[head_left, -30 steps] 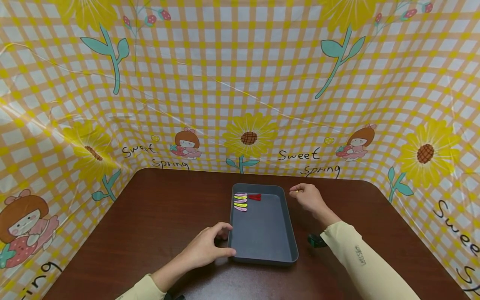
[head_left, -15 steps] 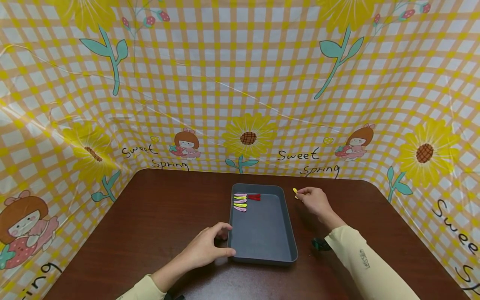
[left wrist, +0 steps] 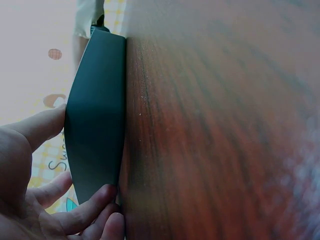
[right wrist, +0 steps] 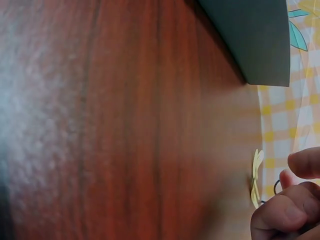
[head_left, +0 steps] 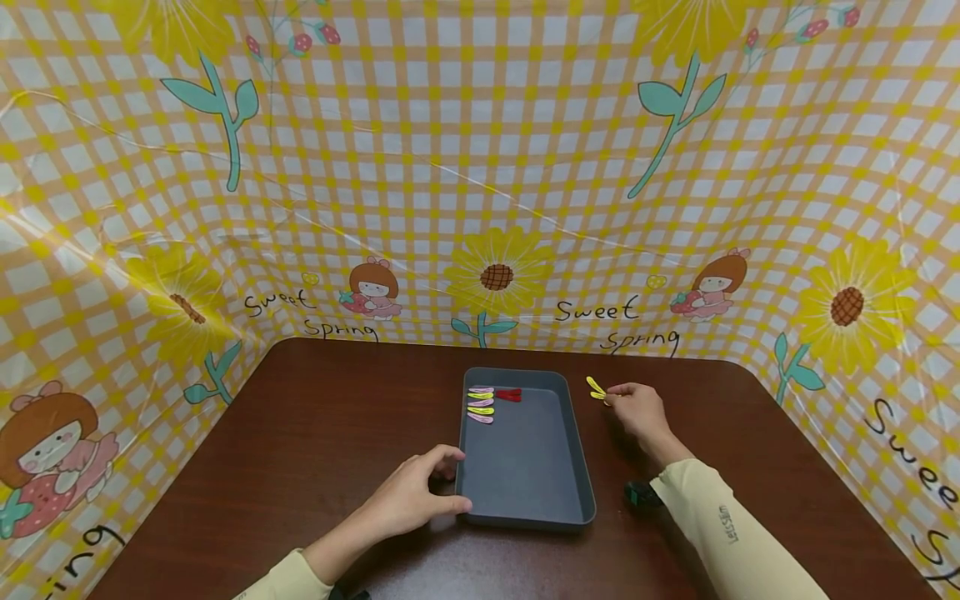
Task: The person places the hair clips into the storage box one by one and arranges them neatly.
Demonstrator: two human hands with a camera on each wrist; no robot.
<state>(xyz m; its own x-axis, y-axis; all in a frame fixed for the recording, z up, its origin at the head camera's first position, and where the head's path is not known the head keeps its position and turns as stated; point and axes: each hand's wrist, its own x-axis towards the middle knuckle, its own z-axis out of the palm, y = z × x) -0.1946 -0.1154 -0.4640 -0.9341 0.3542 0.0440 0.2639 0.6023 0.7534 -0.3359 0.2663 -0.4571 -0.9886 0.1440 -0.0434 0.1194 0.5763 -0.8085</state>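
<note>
A dark grey tray (head_left: 525,467) lies on the table. Inside, at the far left, is a column of several pink and yellow hair clips (head_left: 481,410), with red hair clips (head_left: 508,395) beside them. My left hand (head_left: 408,496) rests against the tray's left side, thumb and fingers spread apart; in the left wrist view fingertips touch its outer wall (left wrist: 95,120). My right hand (head_left: 637,412) is right of the tray, bent fingers close to yellow hair clips (head_left: 596,387) on the table, also visible in the right wrist view. Whether its fingertips pinch a clip is hidden.
The brown table (head_left: 337,400) has a checked cloth (head_left: 420,192) standing up behind it and on both sides. A dark device (head_left: 642,495) sits below the right sleeve. The tray's raised wall (right wrist: 255,45) appears at the top of the right wrist view.
My right hand has drawn back to the right and slightly nearer, uncovering the yellow hair clips. The left hand, the tray and the clips in it have stayed put.
</note>
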